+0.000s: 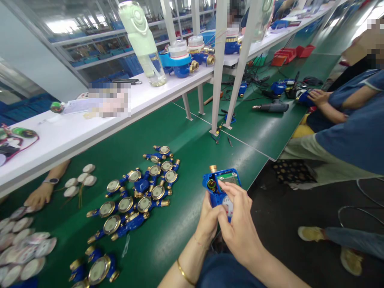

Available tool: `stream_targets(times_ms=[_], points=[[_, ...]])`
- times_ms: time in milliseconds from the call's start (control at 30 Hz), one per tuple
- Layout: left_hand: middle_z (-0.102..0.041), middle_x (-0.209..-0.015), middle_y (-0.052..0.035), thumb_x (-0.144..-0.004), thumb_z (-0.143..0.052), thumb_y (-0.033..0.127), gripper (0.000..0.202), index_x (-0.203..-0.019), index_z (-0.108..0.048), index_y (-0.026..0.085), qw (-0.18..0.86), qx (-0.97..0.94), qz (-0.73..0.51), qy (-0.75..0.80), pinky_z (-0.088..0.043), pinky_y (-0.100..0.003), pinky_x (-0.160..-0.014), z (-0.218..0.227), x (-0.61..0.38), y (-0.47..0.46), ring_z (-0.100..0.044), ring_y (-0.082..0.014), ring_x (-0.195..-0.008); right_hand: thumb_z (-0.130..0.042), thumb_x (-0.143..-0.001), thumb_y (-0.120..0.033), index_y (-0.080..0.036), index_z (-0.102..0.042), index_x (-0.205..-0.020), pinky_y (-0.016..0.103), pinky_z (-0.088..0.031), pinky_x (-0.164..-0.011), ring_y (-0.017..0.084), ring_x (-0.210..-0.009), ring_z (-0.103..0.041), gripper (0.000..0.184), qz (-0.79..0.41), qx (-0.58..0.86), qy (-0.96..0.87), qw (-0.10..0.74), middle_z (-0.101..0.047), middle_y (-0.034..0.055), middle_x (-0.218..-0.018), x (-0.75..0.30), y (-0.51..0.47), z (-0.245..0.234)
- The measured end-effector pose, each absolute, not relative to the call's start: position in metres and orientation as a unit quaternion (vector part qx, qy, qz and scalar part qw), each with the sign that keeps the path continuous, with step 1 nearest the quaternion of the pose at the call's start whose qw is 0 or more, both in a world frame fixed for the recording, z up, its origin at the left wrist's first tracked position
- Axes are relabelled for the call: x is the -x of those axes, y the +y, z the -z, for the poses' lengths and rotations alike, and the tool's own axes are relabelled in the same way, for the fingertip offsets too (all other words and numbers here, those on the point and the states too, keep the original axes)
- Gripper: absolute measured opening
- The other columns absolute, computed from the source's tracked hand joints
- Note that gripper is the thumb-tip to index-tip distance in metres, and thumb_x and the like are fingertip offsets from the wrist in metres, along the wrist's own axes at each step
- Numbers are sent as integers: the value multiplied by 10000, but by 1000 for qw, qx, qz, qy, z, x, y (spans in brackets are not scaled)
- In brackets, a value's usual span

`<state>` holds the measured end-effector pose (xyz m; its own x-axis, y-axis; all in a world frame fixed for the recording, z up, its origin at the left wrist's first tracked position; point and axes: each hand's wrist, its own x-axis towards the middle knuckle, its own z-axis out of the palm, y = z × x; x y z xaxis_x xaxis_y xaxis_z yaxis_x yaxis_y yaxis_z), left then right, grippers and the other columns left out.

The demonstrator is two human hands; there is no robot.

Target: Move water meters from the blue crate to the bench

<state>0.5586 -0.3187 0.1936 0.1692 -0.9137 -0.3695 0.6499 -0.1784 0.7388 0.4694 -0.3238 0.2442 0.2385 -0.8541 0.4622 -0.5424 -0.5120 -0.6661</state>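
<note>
A blue water meter (221,184) with a brass fitting on top and an open green circuit board is held over the edge of the green bench. My left hand (207,222) grips its lower left side from below. My right hand (238,218) is closed over its round dial, fingers pressing on the face. A gold bracelet sits on my left wrist.
Several blue and brass meters (141,192) lie heaped on the green bench (180,224). White discs (24,248) pile at the left, by another person's hand (39,196). A white shelf (90,120) holds a bottle (144,44). A seated person (345,128) works at the right.
</note>
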Motion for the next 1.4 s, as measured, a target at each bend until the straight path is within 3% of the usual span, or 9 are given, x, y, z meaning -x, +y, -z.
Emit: stream_targets(times_ms=[333, 533, 700, 900, 1100, 1267, 1400], points=[[-751, -1052, -38, -518, -868, 238, 661, -1132, -627, 198, 622, -447, 631, -126, -529, -292, -826, -195, -557, -326, -653, -187, -911, -403, -861, -83, -158, -469, -1261, 474, -410, -1042, 254, -1280, -463, 412, 406, 763, 472, 175, -569, 141, -1295, -472, -331, -240], [-761, -1016, -38, -518, -816, 177, 616, -1110, -646, 192, 619, -445, 635, -123, -541, -288, -802, -198, -555, -330, -671, -194, -891, -398, -849, -57, -129, -490, -1274, 449, -394, -1038, 245, -1257, -459, 440, 381, 783, 471, 140, -566, 146, -1274, -471, -335, -241], [-762, -1022, -47, -549, -743, 149, 568, -1110, -664, 171, 596, -433, 667, -109, -526, -271, -767, -201, -555, -334, -670, -179, -860, -427, -924, -94, -139, -482, -1336, 383, -352, -1089, 208, -1309, -438, 418, 397, 801, 430, 129, -562, 112, -1330, -451, -336, -247], [-780, -896, -59, -469, -753, 145, 468, -933, -700, 120, 562, -458, 688, -36, -545, -276, -781, -204, -549, -342, -680, -182, -801, -487, -952, -196, -198, -546, -1089, 363, -412, -967, 193, -1111, -560, 149, 460, 731, 489, 124, -633, 51, -1096, -406, -359, -236], [-773, -785, -64, -414, -764, 153, 419, -824, -697, 93, 533, -478, 698, 21, -551, -276, -741, -210, -538, -345, -671, -174, -713, -519, -913, -269, -231, -572, -1014, 403, -445, -881, 216, -997, -598, 121, 451, 662, 565, 199, -635, 26, -1006, -381, -376, -222], [-774, -792, -59, -428, -746, 141, 388, -811, -693, 105, 533, -471, 703, 2, -541, -270, -714, -210, -534, -343, -666, -166, -694, -467, -976, -252, -255, -566, -1152, 381, -425, -964, 179, -1119, -568, 202, 437, 710, 507, 218, -654, 14, -1127, -377, -383, -227], [-783, -851, -53, -440, -725, 110, 516, -955, -686, 121, 537, -449, 713, -35, -534, -265, -727, -210, -534, -343, -677, -166, -730, -396, -996, -163, -200, -527, -1239, 366, -311, -1097, 152, -1239, -493, 278, 403, 806, 412, 135, -643, 38, -1192, -384, -390, -235]])
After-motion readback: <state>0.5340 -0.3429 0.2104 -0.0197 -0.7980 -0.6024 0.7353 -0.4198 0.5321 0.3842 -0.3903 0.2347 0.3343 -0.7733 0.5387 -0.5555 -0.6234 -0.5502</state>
